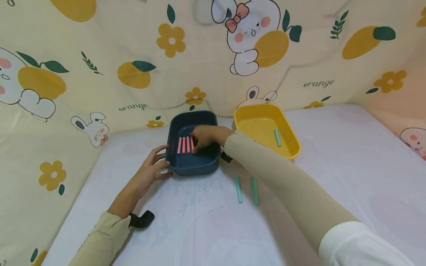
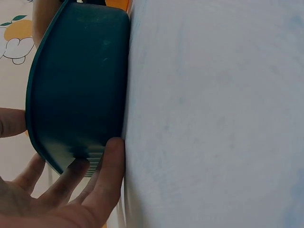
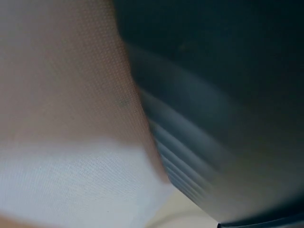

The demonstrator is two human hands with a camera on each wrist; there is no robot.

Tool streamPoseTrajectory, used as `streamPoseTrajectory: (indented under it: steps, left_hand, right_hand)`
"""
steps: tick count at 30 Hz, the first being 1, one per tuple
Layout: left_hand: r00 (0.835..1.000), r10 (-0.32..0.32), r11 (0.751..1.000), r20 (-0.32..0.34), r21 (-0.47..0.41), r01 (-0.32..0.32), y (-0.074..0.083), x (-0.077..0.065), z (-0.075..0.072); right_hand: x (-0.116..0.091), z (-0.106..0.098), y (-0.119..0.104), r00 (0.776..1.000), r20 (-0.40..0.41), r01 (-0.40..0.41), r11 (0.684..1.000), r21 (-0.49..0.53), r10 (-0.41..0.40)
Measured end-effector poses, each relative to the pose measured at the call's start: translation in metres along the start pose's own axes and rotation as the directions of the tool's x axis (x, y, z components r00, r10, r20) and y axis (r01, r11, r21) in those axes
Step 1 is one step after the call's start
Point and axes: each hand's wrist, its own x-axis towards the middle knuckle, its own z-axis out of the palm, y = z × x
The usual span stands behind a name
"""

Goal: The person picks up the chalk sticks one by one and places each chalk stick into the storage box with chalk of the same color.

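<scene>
A dark blue bin (image 1: 194, 170) stands on the table with several pink sticks (image 1: 183, 145) lying side by side inside, possibly chalk. My right hand (image 1: 205, 137) reaches in over its right wall and pinches the rightmost pink stick (image 1: 192, 143) near both ends, thumb at the near end. With spread fingers, my left hand (image 1: 151, 168) steadies the bin from outside at its left wall. In the left wrist view these fingers (image 2: 113, 164) lie against the ribbed wall and rim. Only the bin's outer wall (image 3: 190, 118) fills the right wrist view; the right hand is out of sight there.
A yellow bin (image 1: 294, 147) stands to the right at the back, holding one green stick (image 1: 277, 137). Two more green sticks, one on the left (image 1: 238, 189) and one on the right (image 1: 254, 190), lie on the white tabletop (image 1: 199, 229) beside my right sleeve. A patterned cloth (image 1: 199, 74) hangs behind.
</scene>
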Motion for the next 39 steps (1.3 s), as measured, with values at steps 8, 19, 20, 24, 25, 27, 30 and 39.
streamPoseTrajectory:
  steps: [8, 19, 20, 24, 25, 27, 30, 39]
  left_hand:
    - [1.000, -0.007, 1.000, 0.001, -0.003, 0.007, 0.000, -0.002, 0.001]
    - [0.999, -0.036, 0.999, 0.002, 0.027, 0.036, 0.002, -0.004, 0.001]
    - [0.999, -0.039, 0.999, 0.001, 0.030, 0.039, 0.002, -0.004, 0.000]
    - [0.999, -0.043, 0.998, -0.001, 0.035, 0.043, 0.002, -0.005, 0.000]
    - [0.999, -0.042, 0.999, -0.001, 0.035, 0.042, 0.002, -0.005, 0.000]
    - [0.999, -0.039, 0.999, -0.002, 0.035, 0.039, 0.002, -0.005, 0.000]
    - [0.999, -0.033, 0.999, 0.002, 0.032, 0.033, 0.002, -0.004, 0.001]
    - [0.999, -0.038, 0.999, 0.000, 0.023, 0.038, 0.003, -0.003, 0.003]
  right_hand:
    - [0.000, 0.001, 0.000, 1.000, -0.010, 0.024, 0.999, 0.026, -0.023]
    - [-0.009, 0.002, 0.001, 0.977, -0.150, 0.166, 0.983, 0.084, -0.152]
    - [-0.010, 0.001, 0.001, 0.974, -0.163, 0.177, 0.980, 0.095, -0.160]
    - [-0.015, 0.001, 0.003, 0.962, -0.208, 0.208, 0.969, 0.130, -0.179]
    - [-0.017, 0.001, 0.004, 0.959, -0.216, 0.214, 0.967, 0.137, -0.182]
    - [-0.022, 0.001, 0.006, 0.954, -0.234, 0.229, 0.962, 0.149, -0.190]
    - [-0.031, 0.002, 0.010, 0.945, -0.262, 0.244, 0.957, 0.159, -0.198]
    - [-0.068, 0.007, 0.020, 0.919, -0.346, 0.270, 0.939, 0.211, -0.187]
